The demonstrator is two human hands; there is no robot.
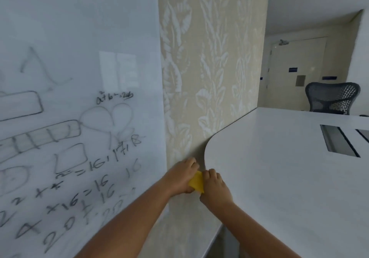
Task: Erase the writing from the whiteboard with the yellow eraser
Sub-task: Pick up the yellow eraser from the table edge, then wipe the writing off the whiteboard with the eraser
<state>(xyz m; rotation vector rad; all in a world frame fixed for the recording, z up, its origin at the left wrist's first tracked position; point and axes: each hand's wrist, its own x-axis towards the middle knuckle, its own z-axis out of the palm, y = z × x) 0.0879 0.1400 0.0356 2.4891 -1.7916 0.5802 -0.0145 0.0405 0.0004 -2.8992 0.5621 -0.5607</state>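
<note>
Both hands are gripping the yellow eraser (pixel 196 182) between them, the left hand (pixel 180 176) closing around its left side and the right hand (pixel 214 188) pinching its right edge. The eraser is sitting right of the whiteboard (pixel 79 58), well apart from it, just beside the bench's (pixel 279 178) rounded corner. Writing (pixel 95 168) is covering the whiteboard's lower part.

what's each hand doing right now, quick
Left hand: closed on the yellow eraser.
Right hand: closed on the same eraser, from the other side.
</note>
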